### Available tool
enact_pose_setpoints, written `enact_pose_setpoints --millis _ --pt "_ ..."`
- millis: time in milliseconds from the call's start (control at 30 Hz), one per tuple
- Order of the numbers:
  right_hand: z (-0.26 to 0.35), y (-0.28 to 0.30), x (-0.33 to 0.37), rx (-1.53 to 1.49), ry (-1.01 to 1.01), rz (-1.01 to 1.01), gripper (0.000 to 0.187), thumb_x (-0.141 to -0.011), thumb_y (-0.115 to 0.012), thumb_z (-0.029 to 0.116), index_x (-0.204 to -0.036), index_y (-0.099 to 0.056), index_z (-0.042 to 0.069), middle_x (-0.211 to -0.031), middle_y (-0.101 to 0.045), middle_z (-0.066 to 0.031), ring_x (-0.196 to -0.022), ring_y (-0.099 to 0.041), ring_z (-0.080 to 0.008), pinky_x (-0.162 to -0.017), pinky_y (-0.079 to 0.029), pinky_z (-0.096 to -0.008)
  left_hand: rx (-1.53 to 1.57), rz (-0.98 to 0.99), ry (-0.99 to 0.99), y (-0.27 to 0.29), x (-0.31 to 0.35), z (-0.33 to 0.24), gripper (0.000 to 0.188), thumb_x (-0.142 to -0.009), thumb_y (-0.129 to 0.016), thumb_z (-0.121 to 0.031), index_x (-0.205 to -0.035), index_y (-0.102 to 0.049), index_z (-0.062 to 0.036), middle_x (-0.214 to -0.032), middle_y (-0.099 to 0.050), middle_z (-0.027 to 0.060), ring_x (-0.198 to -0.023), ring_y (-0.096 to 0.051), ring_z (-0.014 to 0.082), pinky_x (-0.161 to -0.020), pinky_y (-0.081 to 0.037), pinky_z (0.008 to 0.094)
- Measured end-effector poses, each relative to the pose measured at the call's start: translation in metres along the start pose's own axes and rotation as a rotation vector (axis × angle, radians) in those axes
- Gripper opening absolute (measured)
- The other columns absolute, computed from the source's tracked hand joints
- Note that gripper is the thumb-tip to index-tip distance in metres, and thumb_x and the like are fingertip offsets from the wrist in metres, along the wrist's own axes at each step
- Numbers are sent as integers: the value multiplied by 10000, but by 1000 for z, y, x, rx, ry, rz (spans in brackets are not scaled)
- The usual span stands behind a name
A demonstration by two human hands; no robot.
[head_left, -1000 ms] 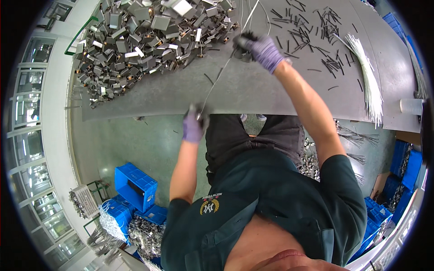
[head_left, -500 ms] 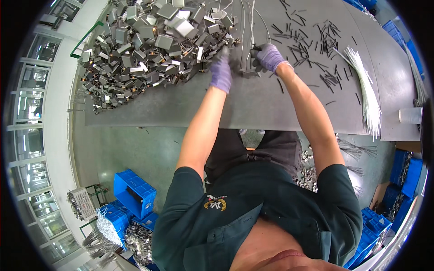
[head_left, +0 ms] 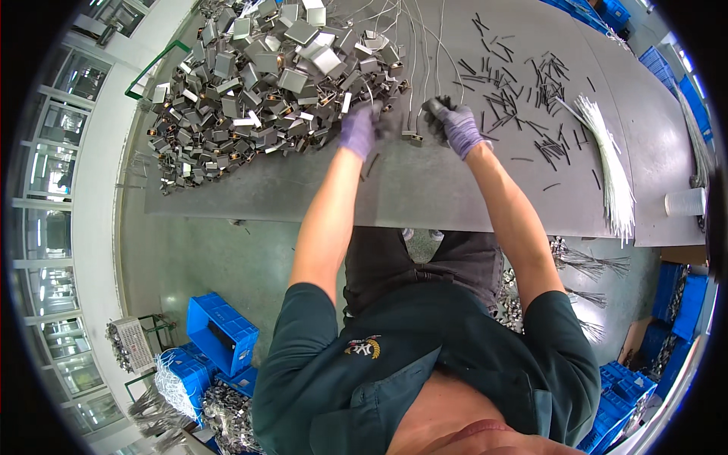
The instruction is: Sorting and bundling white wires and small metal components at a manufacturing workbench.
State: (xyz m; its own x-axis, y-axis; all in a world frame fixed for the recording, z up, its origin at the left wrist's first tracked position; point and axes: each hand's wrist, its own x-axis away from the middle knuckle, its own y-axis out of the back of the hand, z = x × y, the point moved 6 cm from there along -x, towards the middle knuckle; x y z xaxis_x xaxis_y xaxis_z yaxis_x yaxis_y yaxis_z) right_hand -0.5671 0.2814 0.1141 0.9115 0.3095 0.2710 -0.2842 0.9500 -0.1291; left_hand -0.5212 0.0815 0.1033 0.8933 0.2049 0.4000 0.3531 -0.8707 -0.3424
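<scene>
My left hand [head_left: 359,130], in a purple glove with dark fingertips, is at the right edge of a heap of small grey metal boxes [head_left: 292,82]. Motion smears its fingers, so a hold cannot be made out. My right hand [head_left: 458,126], gloved alike, has its fingers curled together around a thin white wire [head_left: 421,114]. Between the hands, a small metal piece [head_left: 412,137] lies on the grey table [head_left: 303,193], with white wires running up from it. Just below my left hand lie short dark tubes [head_left: 372,166].
Many short black tubes [head_left: 542,91] are scattered right of my right hand. Further right lie a bundle of white wires [head_left: 610,171] and a translucent cup [head_left: 685,202]. Blue crates [head_left: 222,326] stand on the floor at lower left. A green metal frame [head_left: 155,70] borders the heap.
My left hand has moved left and down, toward the heap. My right hand has shifted slightly right and down, away from the metal piece. Dark tubes now show below my left hand.
</scene>
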Motion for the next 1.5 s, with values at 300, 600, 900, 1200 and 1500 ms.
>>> enact_pose_setpoints --millis 300,600,900,1200,1500 --pt "-29 -114 1 -271 -100 245 256 -883 -595 195 -1054 -567 6 -877 -663 -109 -660 -655 -204 -514 -531 -287 -768 -66 -291 95 208 75 297 -905 -518 -259 -732 -542 -19 -500 -498 72 -437 -472 182 -462 -384 330" --pt "-23 -151 11 -387 -57 240 202 -917 -522 171 -1018 -569 2 -861 -677 -138 -681 -680 -243 -430 -510 -283 -53 -127 244 261 390 209 468 -842 -598 -410 -551 -417 -90 -482 -455 66 -366 -404 143 -346 -289 270" --pt "16 -118 12 -339 124 65 241 -918 -522 208 -1044 -543 3 -819 -664 -133 -647 -671 -254 -467 -494 -296 -94 -562 428 349 437 237 410 -793 -679 -344 -546 -426 -136 -496 -476 38 -382 -438 148 -355 -324 278" --pt "31 -97 20 -371 139 29 216 -920 -521 204 -1024 -557 19 -814 -668 -114 -632 -664 -213 -464 -488 -279 -56 -620 274 363 426 207 432 -768 -710 -362 -544 -427 -125 -496 -479 43 -378 -441 160 -346 -320 291" --pt "33 -67 11 -335 126 -77 209 -917 -515 193 -978 -565 -1 -842 -666 -138 -667 -674 -221 -447 -473 -270 -102 -526 253 349 404 198 428 -779 -701 -359 -545 -440 -113 -502 -487 52 -372 -442 163 -342 -305 288"
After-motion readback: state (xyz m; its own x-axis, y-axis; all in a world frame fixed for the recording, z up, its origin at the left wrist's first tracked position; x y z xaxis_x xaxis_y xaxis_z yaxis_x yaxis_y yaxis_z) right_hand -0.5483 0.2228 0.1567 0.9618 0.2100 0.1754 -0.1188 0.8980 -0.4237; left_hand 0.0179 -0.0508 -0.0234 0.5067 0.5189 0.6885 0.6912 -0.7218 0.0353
